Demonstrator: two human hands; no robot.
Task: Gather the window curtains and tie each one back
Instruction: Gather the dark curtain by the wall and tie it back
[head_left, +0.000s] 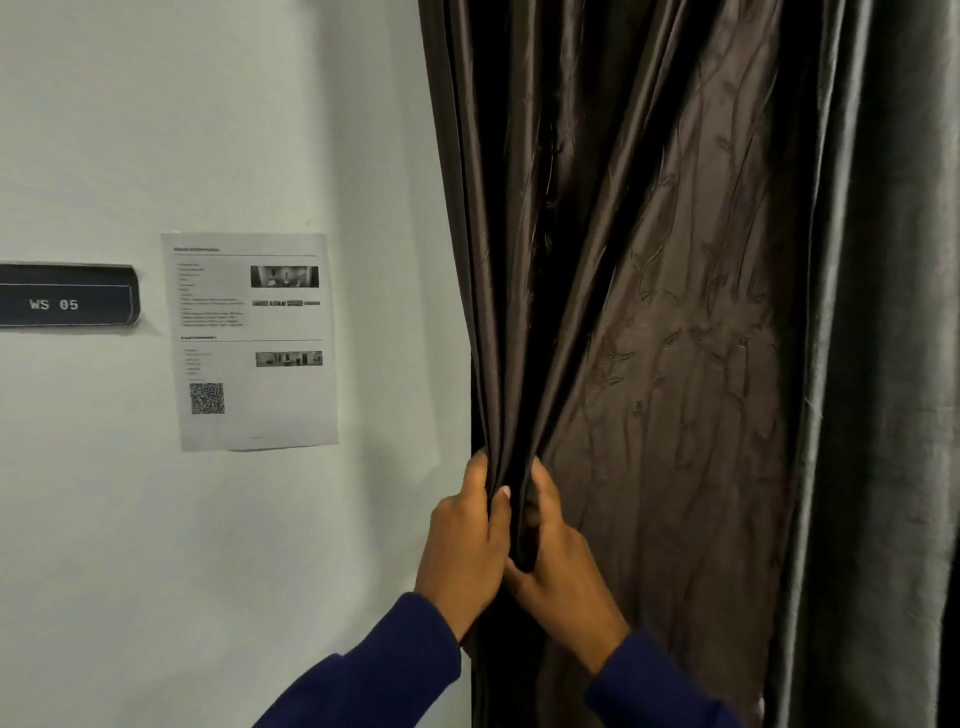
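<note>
Sleeves: dark blue cloth sleeves (395, 670) enter from 6 o'clock.
Left hand: the left hand (465, 540) has its fingers curled round the bunched folds, thumb on the front.
Right hand: the right hand (558, 566) grips the same bunch, touching the left.
Curtain: the shiny dark brown satin curtain (649, 291) hangs from 12 o'clock, pinched together near 6 o'clock.
Second curtain: a grey curtain (883, 364) hangs at 3 o'clock.
Wall: a pale wall (156, 545) at 9 o'clock carries a printed white paper sheet (252, 340) and a dark "WS 05" sign (67, 296).

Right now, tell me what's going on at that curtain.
A person in dark blue sleeves is bunching the dark brown curtain near its left edge, beside the white wall. The left hand and right hand grip the same gathered folds. No tie-back is visible yet. A grey curtain hangs loose to the right.
</note>
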